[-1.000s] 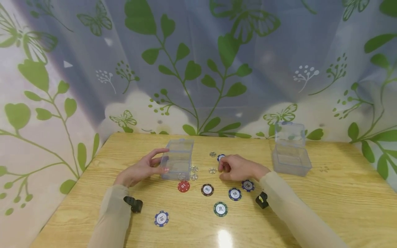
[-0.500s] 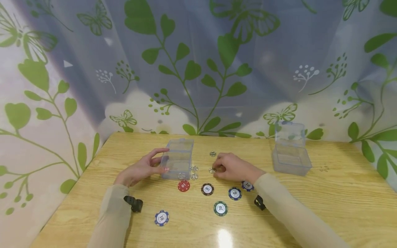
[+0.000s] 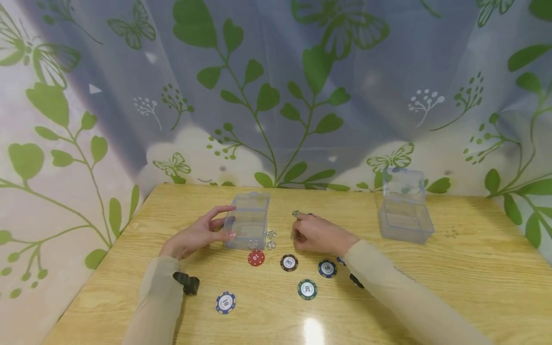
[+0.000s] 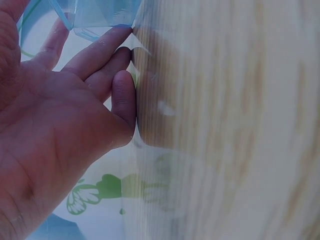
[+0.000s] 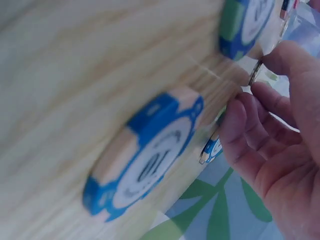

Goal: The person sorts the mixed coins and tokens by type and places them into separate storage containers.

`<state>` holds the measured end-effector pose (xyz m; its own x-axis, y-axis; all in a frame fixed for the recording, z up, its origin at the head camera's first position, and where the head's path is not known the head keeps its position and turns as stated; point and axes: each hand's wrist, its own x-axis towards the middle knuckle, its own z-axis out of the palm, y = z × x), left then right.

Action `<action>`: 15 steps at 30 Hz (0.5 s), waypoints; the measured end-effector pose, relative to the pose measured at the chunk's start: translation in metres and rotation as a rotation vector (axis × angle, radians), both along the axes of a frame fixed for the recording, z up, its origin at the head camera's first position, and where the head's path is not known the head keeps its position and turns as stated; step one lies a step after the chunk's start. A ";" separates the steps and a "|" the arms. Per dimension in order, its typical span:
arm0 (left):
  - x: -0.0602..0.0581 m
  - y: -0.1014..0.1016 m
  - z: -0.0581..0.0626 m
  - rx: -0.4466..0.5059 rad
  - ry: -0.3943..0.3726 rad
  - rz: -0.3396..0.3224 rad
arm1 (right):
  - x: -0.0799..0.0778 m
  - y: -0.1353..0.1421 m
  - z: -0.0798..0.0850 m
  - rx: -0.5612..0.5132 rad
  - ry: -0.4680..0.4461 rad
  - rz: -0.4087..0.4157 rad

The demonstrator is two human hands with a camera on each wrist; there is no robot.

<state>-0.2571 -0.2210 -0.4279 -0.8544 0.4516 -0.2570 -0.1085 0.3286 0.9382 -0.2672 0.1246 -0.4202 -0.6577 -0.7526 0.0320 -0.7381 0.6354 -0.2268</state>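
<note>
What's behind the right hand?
Behind the right hand, the head view shows a silvery coin and the edge of a blue chip. The hand covers the rest of that chip.

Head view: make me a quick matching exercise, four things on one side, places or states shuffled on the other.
1. Red poker chip
2. Green poker chip
3. Left hand
4. Right hand

A. Pinches a silver-coloured coin
B. Marked 20
C. Touches the left-side clear plastic box
D. Marked 10

Pairs: 1-D, 2-B, 3-C, 4-A
</note>
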 end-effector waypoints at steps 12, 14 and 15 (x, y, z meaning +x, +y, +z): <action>0.000 0.000 0.001 -0.023 0.013 0.001 | -0.001 -0.005 -0.001 0.006 0.022 -0.010; 0.000 0.000 0.001 -0.022 0.014 0.000 | -0.003 -0.002 -0.002 -0.025 -0.039 -0.028; 0.000 0.000 0.001 -0.020 0.013 0.000 | -0.005 -0.001 -0.002 -0.048 -0.080 -0.042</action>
